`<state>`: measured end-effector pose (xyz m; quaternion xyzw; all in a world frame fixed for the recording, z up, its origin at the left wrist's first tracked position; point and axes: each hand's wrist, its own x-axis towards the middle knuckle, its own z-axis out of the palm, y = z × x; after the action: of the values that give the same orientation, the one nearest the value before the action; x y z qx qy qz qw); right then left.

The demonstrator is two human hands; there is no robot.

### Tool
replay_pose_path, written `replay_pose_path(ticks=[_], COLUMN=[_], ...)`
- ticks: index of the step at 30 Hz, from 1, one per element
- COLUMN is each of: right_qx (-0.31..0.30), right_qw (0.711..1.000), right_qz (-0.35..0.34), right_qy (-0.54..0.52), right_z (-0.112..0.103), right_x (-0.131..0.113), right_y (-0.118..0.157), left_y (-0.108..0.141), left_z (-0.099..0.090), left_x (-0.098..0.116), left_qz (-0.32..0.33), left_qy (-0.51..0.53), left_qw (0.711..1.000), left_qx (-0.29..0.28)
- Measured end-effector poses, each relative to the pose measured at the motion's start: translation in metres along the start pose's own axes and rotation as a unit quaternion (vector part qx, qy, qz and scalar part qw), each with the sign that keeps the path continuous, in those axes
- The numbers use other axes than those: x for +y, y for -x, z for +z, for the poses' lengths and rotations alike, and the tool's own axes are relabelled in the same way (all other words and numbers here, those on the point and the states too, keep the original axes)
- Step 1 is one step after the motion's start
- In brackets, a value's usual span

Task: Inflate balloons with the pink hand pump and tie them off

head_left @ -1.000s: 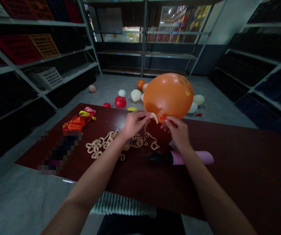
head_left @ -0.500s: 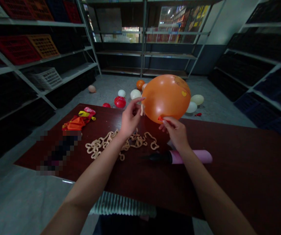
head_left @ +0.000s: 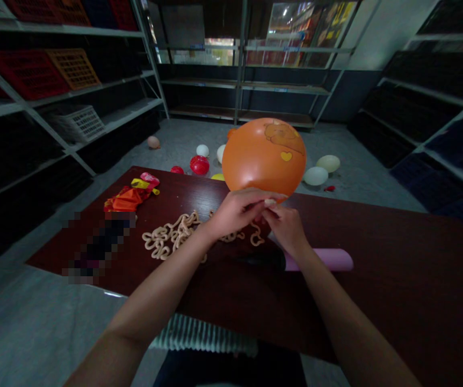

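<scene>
An inflated orange balloon (head_left: 261,161) with a printed bear and a heart stands above the table, its neck side toward me. My right hand (head_left: 290,226) is closed on the balloon's neck, which the fingers mostly hide. My left hand (head_left: 239,212) reaches across to the same spot, its fingers bent together around a small tan piece of cord (head_left: 270,202). Both hands touch at the fingertips. Under and left of my hands lies a tangled heap of tan cord (head_left: 167,236). A pink hand pump (head_left: 336,259) with a black nozzle end lies beneath my right forearm.
Uninflated orange, yellow and pink balloons (head_left: 129,199) lie at the table's (head_left: 396,269) left, near a blurred dark object (head_left: 105,244). Inflated balloons, such as a red one (head_left: 199,165) and a white one (head_left: 315,176), rest on the floor. Shelves with crates (head_left: 72,69) surround the area.
My left hand has moved right and down to meet my right hand at the balloon's neck, bringing the tan cord piece. The balloon has shifted slightly left and turned.
</scene>
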<state>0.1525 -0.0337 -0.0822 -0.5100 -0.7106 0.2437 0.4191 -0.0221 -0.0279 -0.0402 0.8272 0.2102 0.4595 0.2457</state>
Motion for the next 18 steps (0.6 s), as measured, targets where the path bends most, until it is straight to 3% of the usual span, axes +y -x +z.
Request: replay_pose_path(ticks=[3, 5, 10, 18], right_qx=[-0.025, -0.042, -0.076, -0.028], right_qw=[0.999, 0.998, 0.988, 0.968], right_qz=[-0.002, 0.0, 0.035, 0.078], right_qy=[-0.028, -0.054, -0.132, -0.237], right_z=[-0.001, 0.0, 0.003, -0.001], right_x=[-0.004, -0.004, 0.001, -0.005], right_y=[0.0, 0.0, 0.0, -0.004], left_y=[0.003, 0.005, 0.006, 0.003], left_z=[-0.002, -0.002, 0.0, -0.006], left_x=[-0.003, -0.006, -0.012, -0.013], left_qz=[-0.05, -0.046, 0.029, 0.042], left_qy=[-0.055, -0.088, -0.111, -0.099], left_qw=[0.994, 0.99, 0.992, 0.994], left_qx=[0.076, 0.103, 0.052, -0.007])
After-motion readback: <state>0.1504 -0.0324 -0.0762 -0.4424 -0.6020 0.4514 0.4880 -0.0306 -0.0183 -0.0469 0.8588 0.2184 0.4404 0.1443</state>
